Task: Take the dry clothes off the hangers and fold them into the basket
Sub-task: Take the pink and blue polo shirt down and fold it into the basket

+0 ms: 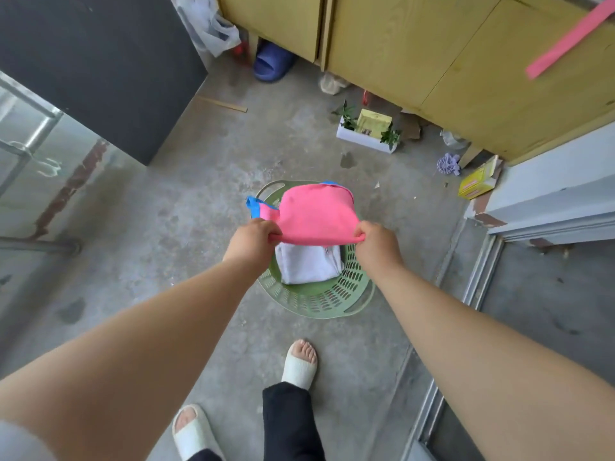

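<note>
Down at the feet: we see two white slippers (299, 364) on the grey concrete floor (166, 227), and black trousers (289, 424) above them.
Left hand: the left hand (253, 241) is stretched forward over the near left side of the basket. Its fingers are curled and clamped on the near edge of the pink garment.
Right hand: the right hand (377, 242) is at the same height, over the right side of the basket. Its fingers also pinch this near edge, at the other corner.
Pink garment: the pink garment (316, 214) is held between both hands, spread above the basket. A blue trim (253, 206) shows at its far left corner.
Basket: the green basket (319, 301) stands on the floor, just in front of the feet. It is round, with slotted walls.
White cloth: a folded white cloth (307, 264) lies inside the basket, partly under the pink garment.
Behind the basket: we see a white planter box (362, 139) with small green plants, and a yellow carton (477, 183) further right, beside a purple object (448, 164) that we cannot identify.
Far end: yellow wooden cabinets (432, 44) stand at the back, with a blue slipper (271, 61) under them.
Far left: a dark panel (100, 61) stands there.
</note>
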`<state>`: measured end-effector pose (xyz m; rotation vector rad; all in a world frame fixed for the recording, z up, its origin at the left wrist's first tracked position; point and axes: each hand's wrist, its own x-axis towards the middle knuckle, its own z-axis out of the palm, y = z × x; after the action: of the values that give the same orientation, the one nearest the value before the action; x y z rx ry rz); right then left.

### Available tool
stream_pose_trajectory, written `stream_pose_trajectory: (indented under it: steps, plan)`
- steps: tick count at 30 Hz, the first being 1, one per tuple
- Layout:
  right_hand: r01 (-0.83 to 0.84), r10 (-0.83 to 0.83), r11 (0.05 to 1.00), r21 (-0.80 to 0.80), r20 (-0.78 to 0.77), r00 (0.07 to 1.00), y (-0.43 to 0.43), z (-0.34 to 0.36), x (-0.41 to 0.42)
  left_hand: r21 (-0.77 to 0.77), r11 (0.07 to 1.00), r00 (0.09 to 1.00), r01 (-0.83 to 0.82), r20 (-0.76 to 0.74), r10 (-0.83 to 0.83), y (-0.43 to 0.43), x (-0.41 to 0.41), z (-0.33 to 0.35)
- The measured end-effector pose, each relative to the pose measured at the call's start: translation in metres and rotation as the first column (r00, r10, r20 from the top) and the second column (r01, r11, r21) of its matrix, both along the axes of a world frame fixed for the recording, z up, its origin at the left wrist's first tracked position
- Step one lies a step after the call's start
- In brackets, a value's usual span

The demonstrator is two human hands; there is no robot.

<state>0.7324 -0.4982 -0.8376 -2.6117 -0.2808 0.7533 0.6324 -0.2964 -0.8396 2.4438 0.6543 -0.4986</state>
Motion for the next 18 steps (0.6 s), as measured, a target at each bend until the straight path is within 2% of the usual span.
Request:
stream_pose_trajectory:
  steps: [2,5,7,9,11,15,18]
  plan:
    - [-0.116,0.095,0.983,-0.144,-0.145,0.985,-0.006,-0.018,-0.010,-0.051,0.993,0.976,0.109,-0.183,-0.116,-0.009,-0.009,-0.010]
    - [-0.385,0.219,0.856,-0.344,-0.432,0.875,-0.014,-0.040,-0.029,-0.183,0.948,0.820,0.260,-0.477,-0.317,-0.020,-0.026,-0.019]
    - [-0.470,0.230,0.785,-0.404,-0.515,0.826,-0.015,-0.045,-0.037,-0.225,0.923,0.739,0.311,-0.554,-0.384,-0.020,-0.034,-0.022]
    - [-0.482,0.254,0.782,-0.395,-0.504,0.825,-0.012,-0.043,-0.041,-0.203,0.923,0.739,0.327,-0.553,-0.384,-0.017,-0.037,-0.020]
    - [-0.448,0.257,0.815,-0.367,-0.464,0.848,-0.006,-0.032,-0.040,-0.163,0.934,0.769,0.318,-0.532,-0.355,-0.010,-0.036,-0.012]
    - [-0.310,0.159,0.909,-0.277,-0.458,0.875,0.008,-0.003,-0.026,-0.110,0.963,0.835,0.244,-0.482,-0.267,0.004,-0.028,0.011]
    - [-0.293,0.190,0.931,-0.218,-0.397,0.898,0.022,0.030,-0.019,-0.086,0.977,0.879,0.196,-0.425,-0.214,0.010,-0.023,0.037]
